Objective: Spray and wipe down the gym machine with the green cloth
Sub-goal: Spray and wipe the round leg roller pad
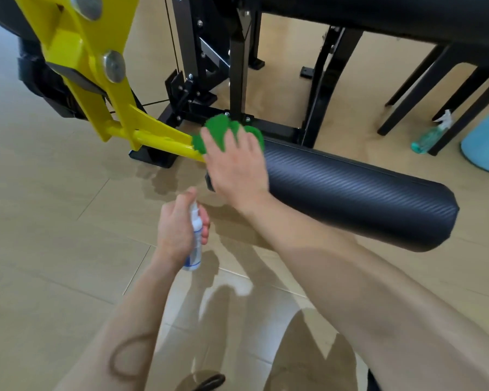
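Note:
The gym machine has a yellow lever arm (102, 88) that runs down to a black padded roller (356, 190) low over the floor. My right hand (235, 162) lies over the green cloth (220, 131) and presses it onto the spot where the yellow arm meets the roller's left end; its fingers are spread and the cloth bulges out between them. Nearer to me, my left hand (178, 227) grips a small white spray bottle (196, 241) upright, its nozzle end up under my index finger.
The machine's black steel frame (237, 80) and base bars stand behind the roller. A long black pad (378, 15) crosses the top right. A teal trigger spray bottle (429, 134) and a light blue container (486, 139) stand on the floor at right, beside dark chair legs (424, 88).

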